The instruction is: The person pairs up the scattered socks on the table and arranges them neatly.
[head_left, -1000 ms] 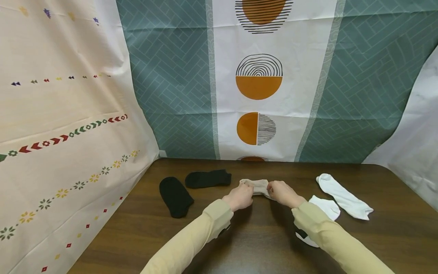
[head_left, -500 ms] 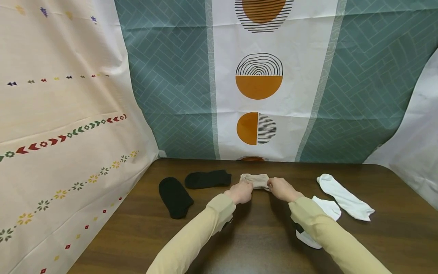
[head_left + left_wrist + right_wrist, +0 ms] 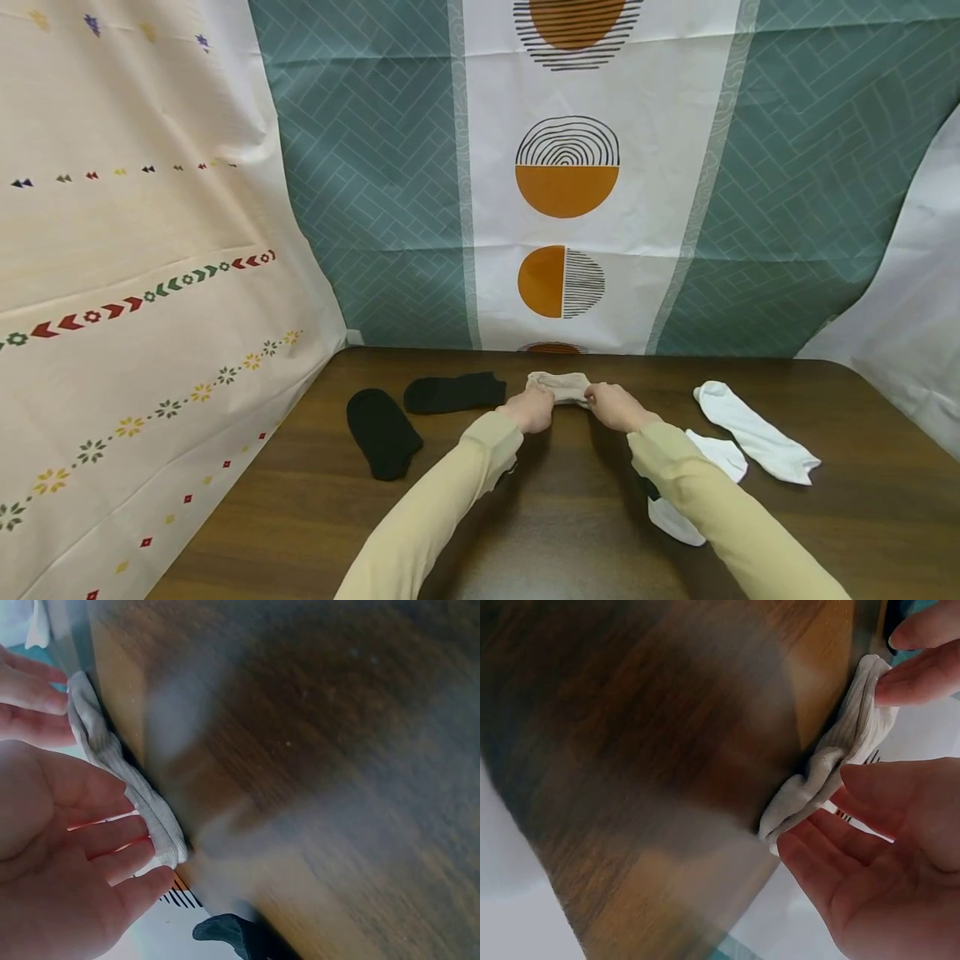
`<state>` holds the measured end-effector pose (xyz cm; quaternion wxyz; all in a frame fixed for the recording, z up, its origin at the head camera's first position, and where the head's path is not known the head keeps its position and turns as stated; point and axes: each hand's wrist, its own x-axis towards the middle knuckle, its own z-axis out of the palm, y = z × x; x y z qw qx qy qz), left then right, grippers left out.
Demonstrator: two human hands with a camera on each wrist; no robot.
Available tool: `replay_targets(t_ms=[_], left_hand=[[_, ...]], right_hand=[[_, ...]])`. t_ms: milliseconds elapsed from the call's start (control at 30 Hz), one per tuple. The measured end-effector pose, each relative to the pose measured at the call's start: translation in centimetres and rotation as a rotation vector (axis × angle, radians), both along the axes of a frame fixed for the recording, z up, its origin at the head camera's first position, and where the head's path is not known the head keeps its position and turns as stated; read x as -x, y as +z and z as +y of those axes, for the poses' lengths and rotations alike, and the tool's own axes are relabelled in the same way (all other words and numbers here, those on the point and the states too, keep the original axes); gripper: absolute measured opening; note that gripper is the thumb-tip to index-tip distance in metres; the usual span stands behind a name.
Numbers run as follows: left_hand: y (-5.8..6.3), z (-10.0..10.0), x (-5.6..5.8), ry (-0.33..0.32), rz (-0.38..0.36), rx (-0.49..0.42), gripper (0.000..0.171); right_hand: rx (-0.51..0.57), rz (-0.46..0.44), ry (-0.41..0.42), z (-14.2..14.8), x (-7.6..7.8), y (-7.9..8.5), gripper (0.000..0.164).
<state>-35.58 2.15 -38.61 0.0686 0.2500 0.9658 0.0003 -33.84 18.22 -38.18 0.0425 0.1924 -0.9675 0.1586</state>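
Note:
A ribbed beige sock (image 3: 562, 387) stretches sideways between both hands near the back of the table. My left hand (image 3: 531, 407) pinches its left end, and my right hand (image 3: 613, 406) pinches its right end. The left wrist view shows the sock (image 3: 124, 769) folded lengthwise, with the left fingers (image 3: 112, 851) along its lower end. In the right wrist view, the right thumb (image 3: 866, 780) lies against the sock (image 3: 829, 761) with the other fingers behind it. Two black socks (image 3: 456, 392) lie to the left of the hands.
Two white socks lie on the right; one (image 3: 753, 429) slants further off, while the other (image 3: 675, 521) is partly hidden under the right forearm. Patterned cloths (image 3: 375, 208) hang behind and beside the brown wooden table (image 3: 555, 533).
Both hands have moved away from the body with the beige sock, toward the table's back edge. The black and white socks stay where they were.

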Motion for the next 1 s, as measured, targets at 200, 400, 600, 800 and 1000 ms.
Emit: replay_targets(t_ms=[200,400,600,800,1000], left_hand=[[0.3,0.1,0.2,0.013,-0.018,-0.008,0.038],[0.2,0.2,0.6,0.010,-0.022,0.000,0.039],[-0.1,0.3,1.3,0.011,-0.042,0.002,0.039],[-0.6,0.4,2.1,0.001,-0.023,0.008,0.037],[-0.7,0.6,2.3,0.006,-0.011,0.027,0.037]], right_hand=[[-0.002,0.000,0.003,0.2,0.3,-0.1,0.017],[0.001,-0.002,0.034,0.8,1.4,-0.9,0.019],[0.001,0.012,0.055,1.4,2.7,-1.8,0.021],[-0.009,0.144,0.101,3.8,8.3,-7.4,0.022],[-0.022,0.162,0.121,7.5,17.2,-16.1,0.025]])
